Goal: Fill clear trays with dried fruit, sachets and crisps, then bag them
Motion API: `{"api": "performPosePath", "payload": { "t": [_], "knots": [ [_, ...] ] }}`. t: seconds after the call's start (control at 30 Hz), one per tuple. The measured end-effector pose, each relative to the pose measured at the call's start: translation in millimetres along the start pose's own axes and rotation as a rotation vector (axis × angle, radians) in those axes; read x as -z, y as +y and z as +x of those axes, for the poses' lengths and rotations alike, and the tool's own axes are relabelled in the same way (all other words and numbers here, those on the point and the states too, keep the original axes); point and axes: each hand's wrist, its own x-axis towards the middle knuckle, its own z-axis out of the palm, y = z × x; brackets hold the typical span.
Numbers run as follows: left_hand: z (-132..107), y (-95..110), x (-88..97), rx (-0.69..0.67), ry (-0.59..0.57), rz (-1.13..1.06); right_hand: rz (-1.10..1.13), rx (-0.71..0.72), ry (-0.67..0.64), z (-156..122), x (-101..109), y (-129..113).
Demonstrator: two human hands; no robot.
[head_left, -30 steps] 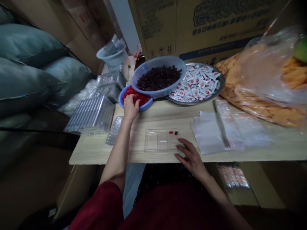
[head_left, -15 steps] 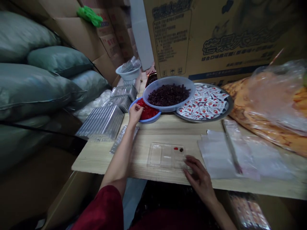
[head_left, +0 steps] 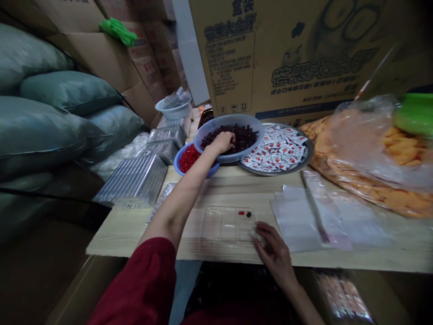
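My left hand [head_left: 224,141] reaches into the pale blue bowl of dark, bean-like pieces [head_left: 244,135]. Its fingers are curled down among the pieces, and whatever is between them is hidden. Below that bowl, partly covered by it, stands a blue basin [head_left: 212,172] of red pieces [head_left: 189,158]. On the table in front of me lies a clear plastic compartment tray [head_left: 214,224], with one red piece [head_left: 241,213] and one dark piece [head_left: 249,215] in its top right part. At the tray's right edge rests my right hand [head_left: 273,248], thumb and fingers apart.
Stacked clear trays [head_left: 135,180] line the table's left side. A metal platter of small printed sachets [head_left: 277,149] sits right of the bowls. Clear plastic bags [head_left: 297,216] lie at right, near a large bag of orange food [head_left: 361,167]. A big carton [head_left: 304,58] stands behind.
My left hand has moved right, from the red pieces into the bowl of dark pieces. The right hand stays at the tray's edge. The view has shifted slightly.
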Motion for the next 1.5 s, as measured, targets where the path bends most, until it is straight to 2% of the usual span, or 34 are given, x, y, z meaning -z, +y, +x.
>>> {"api": "performPosePath", "payload": {
  "t": [0.07,0.13,0.23,0.33,0.43,0.53,0.6,0.67,0.73,0.8,0.87,0.93,1.0,1.1,1.17,1.23,1.4,1.5],
  "knots": [
    [7,-2,-5.5,0.020,-0.025,0.000,-0.017,0.013,0.001,-1,0,0],
    [4,-7,-4.4,0.030,-0.023,-0.002,-0.023,0.021,0.005,-1,-1,0],
    [-9,-12,3.3,0.065,0.111,-0.076,-0.014,0.020,0.008,-1,-2,0],
    [-15,-6,5.2,0.056,0.247,-0.176,-0.002,0.014,0.007,-2,-3,1],
    [-8,9,-3.1,-0.031,0.159,-0.190,-0.010,0.019,0.005,-2,-3,2],
    [3,21,-10.5,-0.027,0.075,-0.150,-0.020,0.024,0.009,-2,-2,2],
    [6,21,-8.3,0.011,0.135,-0.176,-0.017,0.019,0.006,-1,-2,2],
    [-2,19,-1.2,0.034,0.261,-0.245,-0.004,0.010,0.009,0,-1,-1],
    [-24,20,5.4,0.003,0.393,-0.317,0.024,-0.007,0.026,2,2,-6],
    [-61,29,6.0,-0.076,0.453,-0.379,0.067,-0.037,0.049,4,5,-9],
    [-109,45,-2.2,-0.142,0.341,-0.428,0.105,-0.075,0.071,6,7,-11],
    [-160,64,-19.5,-0.219,0.116,-0.457,0.127,-0.099,0.079,7,9,-11],
    [-206,79,-44.4,-0.282,-0.096,-0.440,0.125,-0.099,0.076,7,9,-11],
    [-249,87,-84.1,-0.298,-0.182,-0.421,0.098,-0.078,0.066,7,8,-11],
    [-262,86,-102.2,-0.284,-0.171,-0.406,0.082,-0.065,0.061,6,8,-11],
    [-267,83,-110.7,-0.275,-0.145,-0.395,0.070,-0.054,0.058,6,8,-10],
    [-268,78,-112.9,-0.231,-0.091,-0.411,0.045,-0.037,0.044,6,6,-10],
    [-269,75,-117.3,-0.220,-0.098,-0.378,-0.019,0.041,-0.002,7,3,-11]
  ]
}}
